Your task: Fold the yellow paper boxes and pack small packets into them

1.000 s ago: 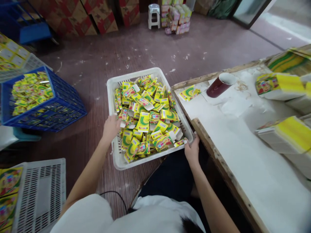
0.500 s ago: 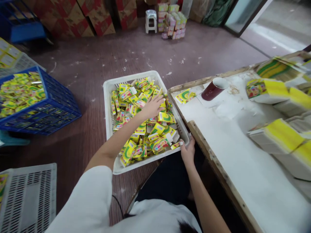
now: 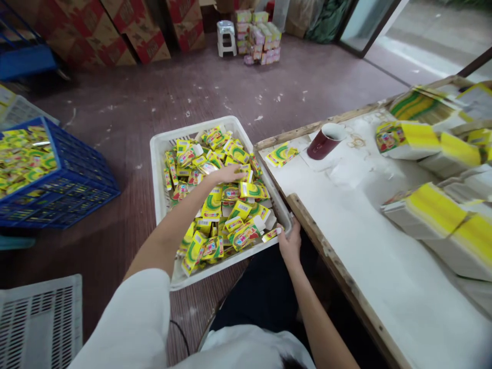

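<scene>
A white plastic basket [image 3: 157, 174], full of small yellow-and-green cartons [image 3: 246, 234], lies at an angle in front of me, beside the table. My left hand [image 3: 230, 174] reaches over the basket's left side and rests among the cartons, fingers stretched out and holding nothing that I can see. At the near right corner, my right hand [image 3: 290, 242] is closed on the basket's rim, thumb on the inner side by a small carton. The fingers of that hand are partly hidden behind the rim.
To the right is a white-topped table [image 3: 346, 236] with a wooden edge, bearing a dark red cup [image 3: 325, 142], a flat carton [image 3: 282, 154] and stacks of yellow-topped carton blanks [image 3: 434, 210]. A filled blue crate [image 3: 79, 174] and a grey basket [image 3: 40, 323] stand left; a stool [image 3: 226, 40] is behind.
My left hand has shifted slightly toward me over the cartons and turned more edge-on. The right hand keeps its hold on the rim. The whole view has swung a little.
</scene>
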A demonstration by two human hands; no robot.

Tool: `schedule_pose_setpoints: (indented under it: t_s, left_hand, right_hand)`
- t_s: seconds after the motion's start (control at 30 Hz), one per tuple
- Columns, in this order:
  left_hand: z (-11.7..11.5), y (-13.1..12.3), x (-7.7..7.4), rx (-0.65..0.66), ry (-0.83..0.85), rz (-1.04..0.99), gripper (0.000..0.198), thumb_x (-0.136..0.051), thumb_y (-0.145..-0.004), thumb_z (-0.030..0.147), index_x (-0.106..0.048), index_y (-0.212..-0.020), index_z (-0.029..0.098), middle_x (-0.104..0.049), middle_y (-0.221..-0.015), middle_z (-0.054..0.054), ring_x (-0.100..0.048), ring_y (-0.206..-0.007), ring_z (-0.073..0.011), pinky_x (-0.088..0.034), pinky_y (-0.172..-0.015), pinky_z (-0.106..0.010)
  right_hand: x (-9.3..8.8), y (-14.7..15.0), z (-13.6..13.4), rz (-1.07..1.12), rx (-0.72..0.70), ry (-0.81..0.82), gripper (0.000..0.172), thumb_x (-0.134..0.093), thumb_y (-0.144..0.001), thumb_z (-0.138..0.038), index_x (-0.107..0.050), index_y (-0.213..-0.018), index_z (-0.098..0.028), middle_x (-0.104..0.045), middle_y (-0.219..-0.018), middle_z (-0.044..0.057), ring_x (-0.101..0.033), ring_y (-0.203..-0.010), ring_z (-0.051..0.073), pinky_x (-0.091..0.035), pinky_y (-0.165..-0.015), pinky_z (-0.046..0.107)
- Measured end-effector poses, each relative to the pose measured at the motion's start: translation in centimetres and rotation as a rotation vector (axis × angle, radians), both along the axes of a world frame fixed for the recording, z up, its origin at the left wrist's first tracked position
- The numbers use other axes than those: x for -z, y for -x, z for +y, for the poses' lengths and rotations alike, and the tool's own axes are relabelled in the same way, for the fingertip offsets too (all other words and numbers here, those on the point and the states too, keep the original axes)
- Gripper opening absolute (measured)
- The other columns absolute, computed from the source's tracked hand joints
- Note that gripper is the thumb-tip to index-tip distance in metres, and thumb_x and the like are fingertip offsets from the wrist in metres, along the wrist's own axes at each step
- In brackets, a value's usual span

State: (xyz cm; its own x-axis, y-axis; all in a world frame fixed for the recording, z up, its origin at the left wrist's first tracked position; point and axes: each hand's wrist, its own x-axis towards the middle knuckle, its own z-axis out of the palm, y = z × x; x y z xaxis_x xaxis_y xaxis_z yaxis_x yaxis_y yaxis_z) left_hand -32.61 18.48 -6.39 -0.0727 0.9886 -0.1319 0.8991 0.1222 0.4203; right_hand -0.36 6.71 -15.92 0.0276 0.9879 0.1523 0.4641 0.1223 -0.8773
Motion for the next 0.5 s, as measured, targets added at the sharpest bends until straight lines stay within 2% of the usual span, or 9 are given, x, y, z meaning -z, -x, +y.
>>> schedule_pose_setpoints:
  t_s: [0.07, 0.17, 0.23, 0.3, 0.4, 0.5]
  left_hand:
    - [-1.7, -1.0, 0.4, 0.056, 0.044, -0.004, 0.057, -0.067, -0.079, 0.057, -0.064, -0.125, 0.023, -0.067, -0.133, -0.012, -0.06, -0.125, -0.0313, -0.044, -0.107, -0.042]
    - [-2.3, -2.5, 0.2, 0.036, -0.001, 0.001, 0.051, -0.062, -0.086, 0.051, -0.062, -0.129, 0.023, -0.06, -0.142, -0.014, -0.051, -0.135, -0.0347, -0.034, -0.116, -0.05]
    - [-1.2, -3.6, -0.3, -0.011, -0.072, -0.007, 0.054, -0.056, -0.091, 0.046, -0.053, -0.138, 0.02, -0.051, -0.149, -0.016, -0.044, -0.141, -0.0343, -0.029, -0.119, -0.049]
    - [0.7, -4.9, -0.4, -0.072, -0.128, -0.033, 0.065, -0.058, -0.09, 0.04, -0.041, -0.147, 0.014, -0.045, -0.153, -0.019, -0.041, -0.144, -0.0333, -0.031, -0.119, -0.045]
    - [3.8, -6.8, 0.3, -0.211, -0.141, -0.088, 0.075, -0.059, -0.087, 0.031, -0.028, -0.151, 0.007, -0.05, -0.146, -0.027, -0.051, -0.136, -0.0344, -0.043, -0.109, -0.044]
    - [5.8, -7.9, 1.6, -0.367, -0.116, -0.13, 0.078, -0.056, -0.087, 0.028, -0.019, -0.153, 0.007, -0.058, -0.136, -0.029, -0.06, -0.125, -0.0374, -0.049, -0.099, -0.048]
  right_hand:
    - [0.0, 0.0, 0.0, 0.004, 0.006, 0.0, 0.06, -0.06, -0.087, -0.046, -0.049, -0.137, -0.015, -0.064, -0.127, 0.021, -0.063, -0.119, 0.032, -0.052, -0.099, 0.05]
    - [-0.1, 0.1, 0.0, 0.006, 0.014, 0.002, 0.06, -0.06, -0.087, -0.047, -0.049, -0.136, -0.014, -0.062, -0.13, 0.022, -0.063, -0.119, 0.033, -0.051, -0.1, 0.05]
    - [-0.1, 0.1, 0.0, 0.006, 0.016, 0.007, 0.062, -0.059, -0.087, -0.047, -0.048, -0.137, -0.012, -0.062, -0.13, 0.024, -0.063, -0.119, 0.034, -0.051, -0.099, 0.051]
    - [-0.1, 0.0, 0.0, 0.005, 0.013, 0.01, 0.064, -0.058, -0.087, -0.048, -0.047, -0.137, -0.01, -0.062, -0.13, 0.025, -0.063, -0.119, 0.035, -0.052, -0.099, 0.052]
    - [0.0, 0.0, 0.1, 0.001, 0.004, 0.001, 0.065, -0.058, -0.087, -0.048, -0.047, -0.139, -0.01, -0.06, -0.132, 0.026, -0.062, -0.121, 0.035, -0.051, -0.1, 0.053]
    - [0.1, 0.0, 0.2, -0.005, 0.0, -0.015, 0.063, -0.058, -0.088, -0.046, -0.047, -0.139, -0.012, -0.06, -0.133, 0.024, -0.062, -0.122, 0.034, -0.051, -0.101, 0.052]
